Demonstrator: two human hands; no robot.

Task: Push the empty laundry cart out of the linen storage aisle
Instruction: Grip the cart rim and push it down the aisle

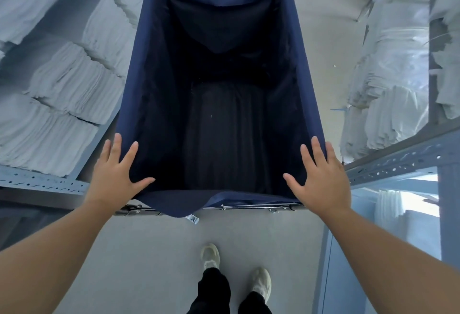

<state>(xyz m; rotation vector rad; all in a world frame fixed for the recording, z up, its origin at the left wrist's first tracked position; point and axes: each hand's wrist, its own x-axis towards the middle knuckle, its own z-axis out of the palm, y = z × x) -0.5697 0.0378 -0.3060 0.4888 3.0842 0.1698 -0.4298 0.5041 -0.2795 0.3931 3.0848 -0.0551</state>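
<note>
The laundry cart [302, 69] is a deep navy fabric bag on a metal frame, standing in the aisle right in front of me, and its dark inside holds nothing. My left hand [117, 176] lies flat with spread fingers on the cart's near left corner. My right hand [322, 176] rests the same way on the near right corner. Neither hand curls around the rim. The near metal bar [249, 206] shows below the fabric edge between my wrists.
Stacks of folded white linen [62, 84] fill the metal shelving on the left. On the right, wrapped white linen [388, 84] sits on a perforated steel shelf rail [398, 162]. Grey floor [154, 259] runs between them, with my two shoes [236, 271] behind the cart.
</note>
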